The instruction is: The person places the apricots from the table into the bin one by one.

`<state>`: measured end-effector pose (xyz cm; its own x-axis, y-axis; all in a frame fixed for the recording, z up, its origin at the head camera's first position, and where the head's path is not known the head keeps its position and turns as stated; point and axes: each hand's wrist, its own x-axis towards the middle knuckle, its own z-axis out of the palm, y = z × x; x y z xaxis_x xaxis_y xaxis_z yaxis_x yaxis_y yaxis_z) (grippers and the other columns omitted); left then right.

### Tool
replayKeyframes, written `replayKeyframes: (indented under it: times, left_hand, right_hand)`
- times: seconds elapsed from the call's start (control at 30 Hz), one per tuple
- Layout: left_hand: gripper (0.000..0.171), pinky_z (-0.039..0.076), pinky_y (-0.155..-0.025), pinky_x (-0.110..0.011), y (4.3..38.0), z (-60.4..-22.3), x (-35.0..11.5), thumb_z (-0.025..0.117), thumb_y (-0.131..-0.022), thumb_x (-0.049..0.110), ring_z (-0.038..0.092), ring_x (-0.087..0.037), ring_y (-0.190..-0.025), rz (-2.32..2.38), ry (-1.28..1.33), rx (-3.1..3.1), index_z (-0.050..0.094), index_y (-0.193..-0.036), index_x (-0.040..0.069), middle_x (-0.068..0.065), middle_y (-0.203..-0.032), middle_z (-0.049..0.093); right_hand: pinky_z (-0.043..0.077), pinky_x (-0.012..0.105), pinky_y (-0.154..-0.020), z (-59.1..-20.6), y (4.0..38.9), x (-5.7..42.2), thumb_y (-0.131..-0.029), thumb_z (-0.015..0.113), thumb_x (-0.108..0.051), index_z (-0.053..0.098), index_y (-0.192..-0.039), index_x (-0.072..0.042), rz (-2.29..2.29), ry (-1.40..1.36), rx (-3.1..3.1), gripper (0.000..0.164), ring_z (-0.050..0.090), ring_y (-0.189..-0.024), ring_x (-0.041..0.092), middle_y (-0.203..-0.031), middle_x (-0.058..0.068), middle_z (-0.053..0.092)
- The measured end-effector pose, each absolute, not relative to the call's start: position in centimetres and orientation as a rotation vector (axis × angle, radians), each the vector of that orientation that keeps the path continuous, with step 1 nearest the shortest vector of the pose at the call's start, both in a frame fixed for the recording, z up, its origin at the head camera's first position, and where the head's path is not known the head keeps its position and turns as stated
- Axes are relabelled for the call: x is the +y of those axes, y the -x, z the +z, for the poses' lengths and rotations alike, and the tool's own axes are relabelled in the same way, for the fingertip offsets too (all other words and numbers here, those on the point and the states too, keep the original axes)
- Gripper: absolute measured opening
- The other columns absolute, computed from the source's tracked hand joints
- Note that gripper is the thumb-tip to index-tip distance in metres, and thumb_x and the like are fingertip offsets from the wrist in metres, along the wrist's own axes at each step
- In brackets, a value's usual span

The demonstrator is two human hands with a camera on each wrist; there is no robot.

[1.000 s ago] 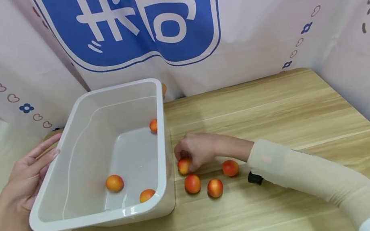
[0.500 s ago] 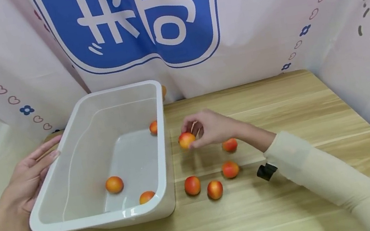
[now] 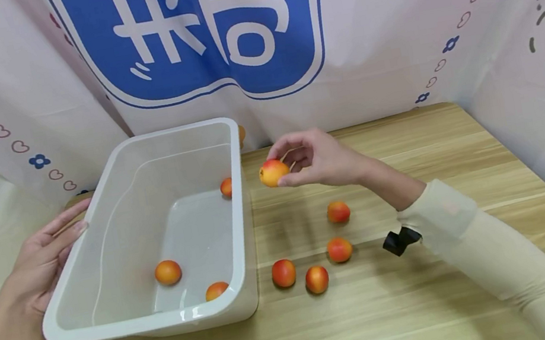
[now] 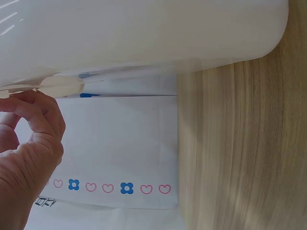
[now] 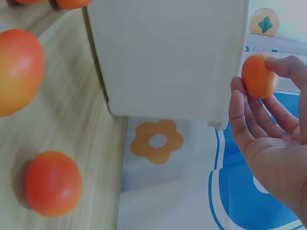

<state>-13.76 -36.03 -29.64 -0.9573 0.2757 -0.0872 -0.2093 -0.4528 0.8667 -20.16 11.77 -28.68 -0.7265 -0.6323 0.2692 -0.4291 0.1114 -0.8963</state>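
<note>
One fruit (image 3: pixel 272 174), lifted higher, right hand (image 3: pixel 318 157) gripping

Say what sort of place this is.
Probably a small curtained-off booth or recording set-up, judging by the printed cloth hung behind and beside the wood-grain table, which bears a white tub and loose orange-red fruits.
</note>
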Motion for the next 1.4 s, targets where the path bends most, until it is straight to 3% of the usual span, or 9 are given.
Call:
replayKeyframes:
  times: [0.7, 1.07, 1.4]
  left_hand:
    - [0.043, 0.066, -0.074, -0.035, 13.8, -29.8, -35.9, 0.04, -0.109, -0.005, 0.077, -0.022, -0.095, 2.46, -0.055, 1.456, 0.072, -0.133, 0.012, -0.01, -0.116, 0.077]
    - [0.044, 0.066, -0.075, -0.035, 13.6, -29.9, -36.2, 0.039, -0.11, -0.004, 0.077, -0.022, -0.096, 2.449, -0.068, 1.463, 0.071, -0.134, 0.013, -0.01, -0.117, 0.076]
    - [0.045, 0.066, -0.074, -0.035, 13.8, -29.7, -36.1, 0.038, -0.11, -0.005, 0.077, -0.023, -0.095, 2.442, -0.114, 1.459, 0.07, -0.136, 0.012, -0.011, -0.117, 0.077]
  right_hand:
    - [0.065, 0.037, -0.089, -26.2, 20.3, 10.2, -0.088, 0.076, 0.008, 0.066, -0.12, 0.007, -1.796, 1.133, 2.091, 0.034, 0.073, -0.098, 0.03, -0.113, 0.017, 0.07]
    - [0.064, 0.037, -0.083, -24.4, 20.2, 7.3, -0.09, 0.079, -0.002, 0.069, -0.121, 0.002, -1.708, 1.254, 2.136, 0.034, 0.072, -0.094, 0.023, -0.11, 0.008, 0.076]
    - [0.065, 0.041, -0.084, -23.2, 19.7, 5.3, -0.088, 0.08, -0.001, 0.068, -0.12, 0.005, -1.643, 1.328, 2.071, 0.035, 0.072, -0.094, 0.021, -0.109, 0.01, 0.075]
